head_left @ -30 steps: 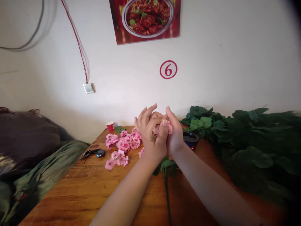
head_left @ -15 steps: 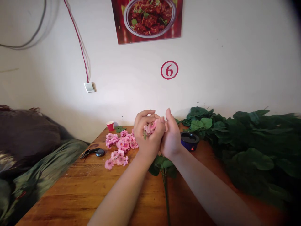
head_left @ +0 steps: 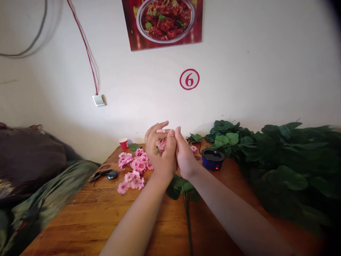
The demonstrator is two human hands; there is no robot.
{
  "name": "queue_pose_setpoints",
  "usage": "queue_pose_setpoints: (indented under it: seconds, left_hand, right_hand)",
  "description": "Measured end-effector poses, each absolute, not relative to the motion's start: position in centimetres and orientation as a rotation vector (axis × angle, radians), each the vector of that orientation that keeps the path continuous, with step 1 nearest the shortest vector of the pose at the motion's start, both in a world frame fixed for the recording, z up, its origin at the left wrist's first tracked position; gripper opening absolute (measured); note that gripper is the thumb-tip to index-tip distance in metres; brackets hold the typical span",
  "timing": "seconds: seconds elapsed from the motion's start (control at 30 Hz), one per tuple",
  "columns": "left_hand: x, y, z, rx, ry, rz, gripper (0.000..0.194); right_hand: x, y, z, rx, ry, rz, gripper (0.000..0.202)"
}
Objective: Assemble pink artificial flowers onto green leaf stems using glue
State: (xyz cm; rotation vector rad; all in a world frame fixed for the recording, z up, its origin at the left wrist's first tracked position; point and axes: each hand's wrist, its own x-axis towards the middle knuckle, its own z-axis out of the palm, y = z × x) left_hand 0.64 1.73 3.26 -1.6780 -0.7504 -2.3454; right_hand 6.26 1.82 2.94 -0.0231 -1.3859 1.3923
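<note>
My left hand is curled around a pink artificial flower, whose petals and a bit of green stem show between thumb and fingers. Pressed palm to palm against it is my right hand, closed on the same flower from the other side; most of the flower is hidden between them. Below my wrists, a green leafy stem lies on the wooden table. To the left rest several loose pink flowers.
A blue pot with a lit red light stands right of my hands. A large heap of green artificial leaves fills the right side. Scissors, a round dark object and a red paper cup sit at the left.
Both hands, still pressed together around the flower, have shifted slightly left, and the fingers of my left hand have lifted a little. The view has turned slightly.
</note>
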Motion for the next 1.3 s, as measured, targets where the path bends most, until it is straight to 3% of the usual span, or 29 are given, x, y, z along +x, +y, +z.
queue_pose_setpoints:
  seconds: [0.3, 0.63, 1.3]
  left_hand:
    - [0.3, 1.4, 3.2, -1.759, -0.81, -2.223, 0.021]
    - [0.2, 1.4, 3.4, -1.87, -0.843, -2.185, 0.023]
    - [0.3, 0.1, 3.9, -1.812, -0.891, -2.162, 0.032]
  right_hand:
    - [6.1, 1.5, 3.1, 0.007, -1.339, 1.163, 0.044]
    - [5.9, 1.7, 2.6, -0.176, -1.298, 1.052, 0.048]
    - [6.2, 0.4, 3.3, -0.217, -1.291, 1.135, 0.041]
